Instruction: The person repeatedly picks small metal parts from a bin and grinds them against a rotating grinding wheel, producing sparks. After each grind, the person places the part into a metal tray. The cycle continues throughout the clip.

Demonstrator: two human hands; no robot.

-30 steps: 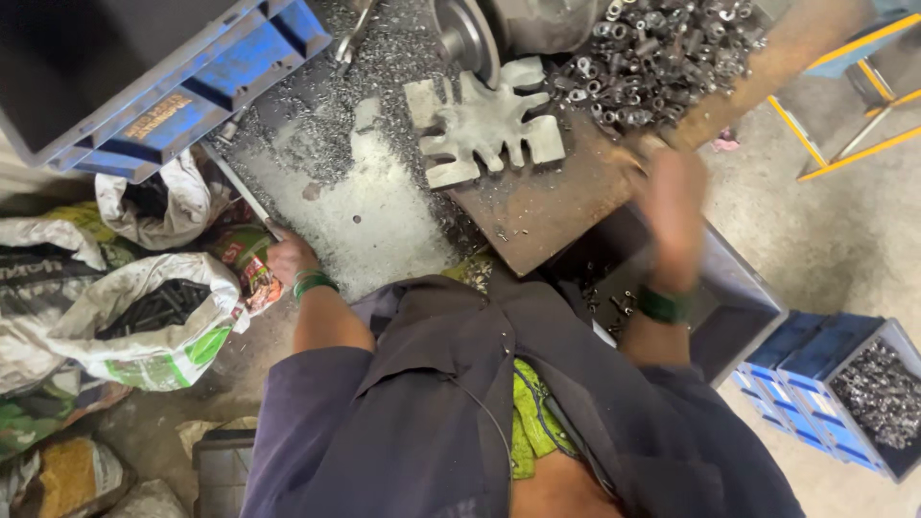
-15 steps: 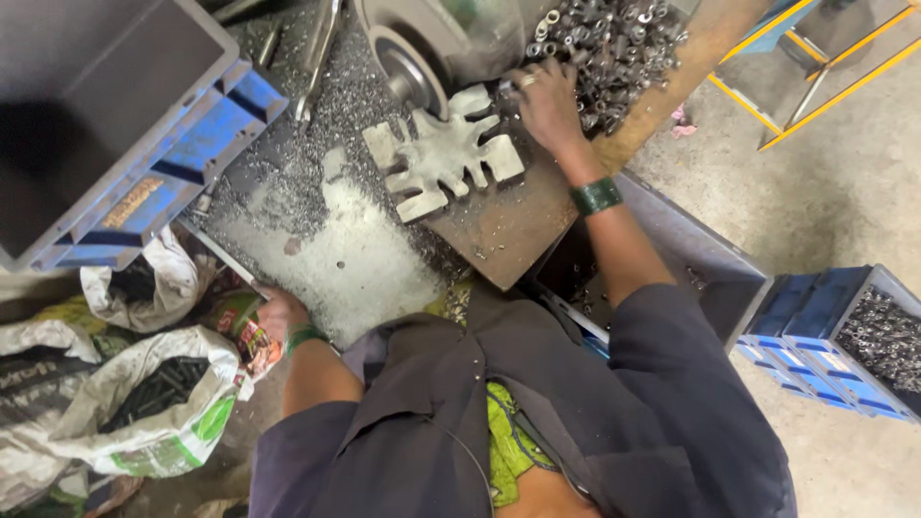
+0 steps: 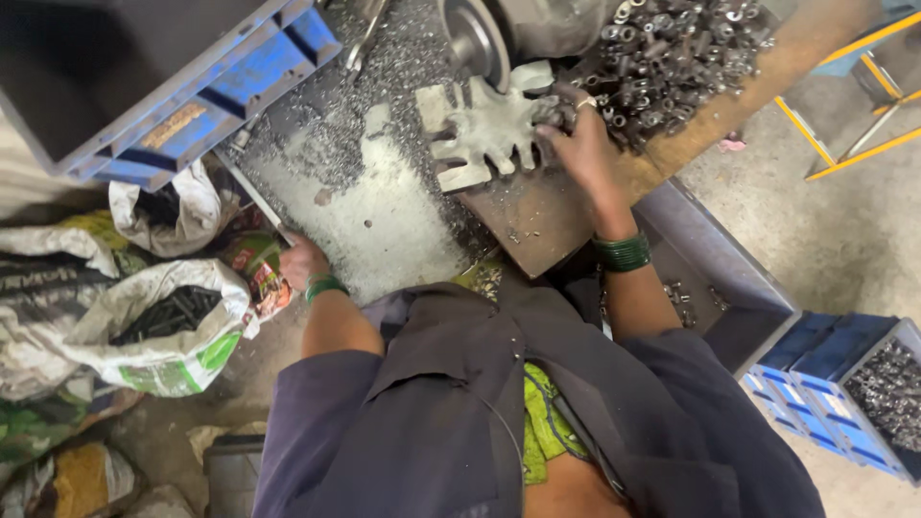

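Observation:
My right hand, with green bangles on the wrist, reaches onto the rusty bench top. Its fingers are curled around a few small dark metal parts at the right edge of a grey slotted star-shaped plate. A heap of small metal parts lies just beyond the hand. My left hand, wearing a green bangle, grips the near edge of the grey shavings-covered bench surface, next to a thin metal rod. Its fingers are partly hidden.
A round machine chuck stands behind the plate. A blue crate sits at the far left of the bench. White sacks lie on the floor to the left. Blue bins of metal parts are at the lower right, and a dark tray sits under the bench.
My right hand rose from the bench's lower right side to the heap of parts, then came to the plate's right edge. My left hand stayed at the bench edge.

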